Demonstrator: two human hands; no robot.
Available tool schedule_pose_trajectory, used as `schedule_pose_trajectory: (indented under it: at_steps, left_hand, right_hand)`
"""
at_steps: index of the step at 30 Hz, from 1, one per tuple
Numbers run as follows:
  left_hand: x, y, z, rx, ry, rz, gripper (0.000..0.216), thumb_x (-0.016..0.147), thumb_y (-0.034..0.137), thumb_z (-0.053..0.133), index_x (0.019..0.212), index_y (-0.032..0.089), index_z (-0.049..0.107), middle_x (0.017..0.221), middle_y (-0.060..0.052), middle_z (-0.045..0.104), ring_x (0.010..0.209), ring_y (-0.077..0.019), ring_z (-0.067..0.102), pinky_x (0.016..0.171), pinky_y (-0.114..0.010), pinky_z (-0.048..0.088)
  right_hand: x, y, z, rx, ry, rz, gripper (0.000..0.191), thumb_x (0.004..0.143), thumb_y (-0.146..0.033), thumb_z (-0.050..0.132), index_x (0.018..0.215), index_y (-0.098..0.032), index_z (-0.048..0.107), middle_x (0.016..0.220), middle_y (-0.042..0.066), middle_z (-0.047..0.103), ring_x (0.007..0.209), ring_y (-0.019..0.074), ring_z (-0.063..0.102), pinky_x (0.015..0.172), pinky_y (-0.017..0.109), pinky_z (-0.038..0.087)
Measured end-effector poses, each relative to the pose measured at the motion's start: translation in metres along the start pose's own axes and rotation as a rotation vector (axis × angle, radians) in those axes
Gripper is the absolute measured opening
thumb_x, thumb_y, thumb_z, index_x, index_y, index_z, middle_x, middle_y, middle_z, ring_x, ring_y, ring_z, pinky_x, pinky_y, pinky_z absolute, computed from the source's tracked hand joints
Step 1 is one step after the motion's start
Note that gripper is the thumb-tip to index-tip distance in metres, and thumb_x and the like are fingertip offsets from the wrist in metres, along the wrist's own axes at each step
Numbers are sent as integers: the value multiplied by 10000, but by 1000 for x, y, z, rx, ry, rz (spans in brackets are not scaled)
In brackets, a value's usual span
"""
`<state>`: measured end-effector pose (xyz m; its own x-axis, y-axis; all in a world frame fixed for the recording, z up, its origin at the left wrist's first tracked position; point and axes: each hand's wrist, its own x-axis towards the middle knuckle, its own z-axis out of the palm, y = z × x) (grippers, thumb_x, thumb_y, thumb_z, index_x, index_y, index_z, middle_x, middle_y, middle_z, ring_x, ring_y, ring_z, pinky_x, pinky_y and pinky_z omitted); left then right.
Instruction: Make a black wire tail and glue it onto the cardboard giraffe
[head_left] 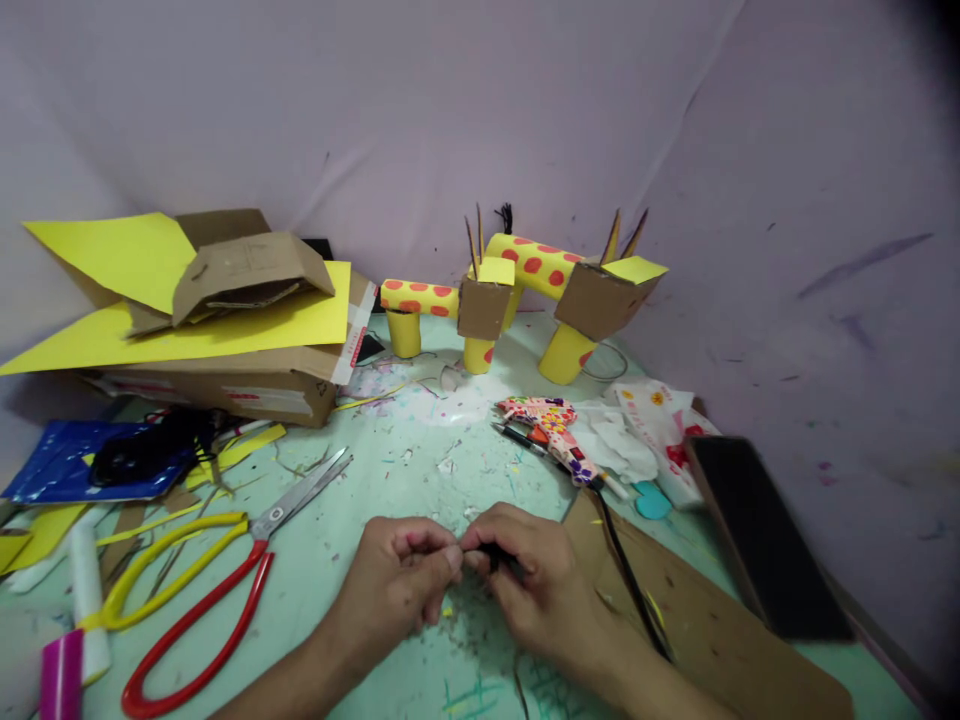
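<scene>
My left hand [410, 578] and my right hand [526, 568] meet fingertip to fingertip above the near middle of the table. A small bundle of black yarn [499, 553] shows between the curled fingers of my right hand. Thumb and finger of my left hand pinch at its left end, where the fingertips mostly hide it. Beyond my hands stand two giraffe-like paper figures, a smaller one [421, 298] and a larger one [536, 262]. Both have yellow tubes with orange-red spots and cardboard heads. A black tassel [505, 216] sticks up at the back of the larger one.
Large scissors [259, 545] lie open left of my hands. More black yarn [154, 447] rests on a blue packet [56, 455]. A flowered glue gun [551, 425], phone [765, 535] and cardboard sheet [720, 625] are at right. A cardboard box [300, 395] carries yellow sheets.
</scene>
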<state>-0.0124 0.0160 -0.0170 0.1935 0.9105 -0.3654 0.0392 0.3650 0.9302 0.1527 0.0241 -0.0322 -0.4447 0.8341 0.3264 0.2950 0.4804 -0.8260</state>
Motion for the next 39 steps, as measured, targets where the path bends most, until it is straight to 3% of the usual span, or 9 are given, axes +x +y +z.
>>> schedule_pose_trajectory:
  at_steps: [9, 12, 15, 17, 19, 23, 26, 31, 39]
  left_hand:
    - [3, 0, -5, -205, -39, -96, 165, 579, 276, 667, 509, 133, 624, 305, 31, 457, 259, -39, 319, 300, -165, 200]
    - [3, 2, -3, -302, -8, -98, 179, 573, 285, 682, 512, 126, 625, 305, 35, 447, 261, -33, 305, 300, -162, 186]
    - [4, 7, -4, -446, 52, -111, 200, 559, 302, 708, 522, 130, 613, 309, 54, 421, 273, -25, 293, 305, -154, 186]
    - [6, 9, -4, -519, 99, -123, 214, 547, 307, 730, 534, 134, 604, 329, 64, 417, 296, -24, 300, 314, -149, 200]
    - [7, 9, -3, -531, 133, -116, 231, 551, 319, 743, 550, 135, 602, 347, 64, 426, 318, -28, 314, 326, -149, 219]
    - [1, 1, 4, -309, 212, -11, 242, 624, 363, 717, 620, 141, 622, 364, 51, 471, 347, -49, 355, 359, -163, 262]
    - [-7, -4, 10, -25, 282, 76, 209, 664, 356, 687, 653, 153, 638, 371, 46, 488, 367, -75, 397, 387, -186, 316]
    - [-13, -5, 13, 174, 317, 169, 163, 668, 328, 654, 615, 176, 627, 389, 53, 459, 375, -85, 385, 383, -198, 317]
    - [-8, -7, 8, 112, 357, 121, 169, 680, 316, 645, 621, 174, 573, 378, 73, 420, 378, -68, 349, 387, -176, 285]
  right_hand:
    - [3, -4, -1, 43, 8, -26, 293, 717, -5, 490, 855, -206, 653, 731, 24, 647, 683, 148, 597, 638, 263, 459]
    - [8, -8, -2, 258, 70, 203, 198, 722, -103, 605, 874, -219, 657, 770, 23, 659, 720, 156, 611, 664, 277, 476]
    - [15, -9, -6, 632, 201, 498, 411, 643, -238, 737, 1033, -234, 608, 891, 26, 645, 711, 149, 613, 640, 285, 501]
    - [18, -8, -8, 794, 294, 604, 518, 611, -303, 772, 1088, -226, 583, 959, 35, 614, 663, 125, 595, 602, 282, 513]
    - [19, -8, -7, 859, 331, 668, 494, 592, -341, 791, 1028, -190, 612, 913, 30, 604, 610, 102, 568, 559, 264, 514]
    - [16, -9, 2, 919, 152, 684, 408, 534, -351, 828, 831, -145, 639, 674, -20, 585, 537, 85, 533, 469, 208, 484]
    - [13, -10, 10, 938, 112, 682, 401, 513, -320, 836, 804, -148, 622, 640, -33, 597, 525, 94, 554, 460, 218, 492]
    - [12, -9, 12, 944, 188, 691, 204, 570, -214, 733, 699, -156, 586, 504, -58, 583, 411, 87, 546, 443, 214, 452]
    - [20, -5, 2, 929, 449, 690, 93, 544, -137, 604, 613, -169, 549, 502, -81, 518, 415, 69, 529, 459, 197, 439]
